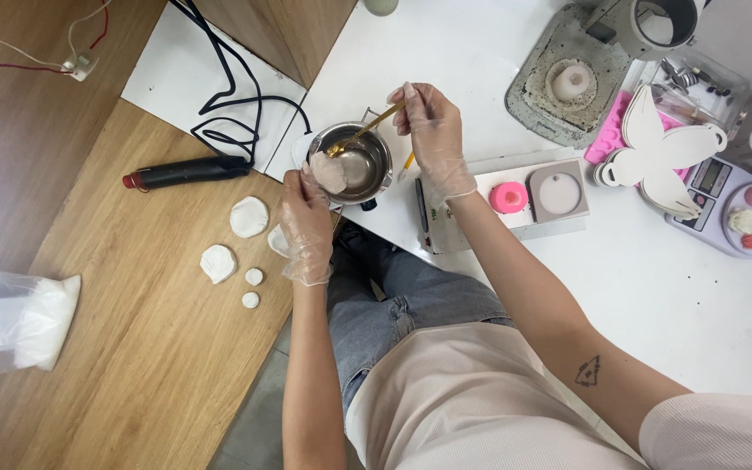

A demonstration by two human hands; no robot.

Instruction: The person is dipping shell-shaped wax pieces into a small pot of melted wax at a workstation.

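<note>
A small metal pot (367,150) stands at the edge of the white table (654,287). My left hand (306,222), in a clear glove, holds a pale flat piece (329,171) over the pot's near rim. My right hand (433,139), also gloved, grips a gold spoon (367,132) whose bowl dips into the pot. Several white cast pieces, shell-shaped and round (249,216), lie on the wooden surface to the left of my left hand.
A black heat gun (186,171) with a coiled black cable (228,104) lies left of the pot. A bag of white powder (19,322) sits at far left. To the right are a pink mould (508,197), grey mould (559,191), white butterfly cut-outs (654,157) and a scale (724,209).
</note>
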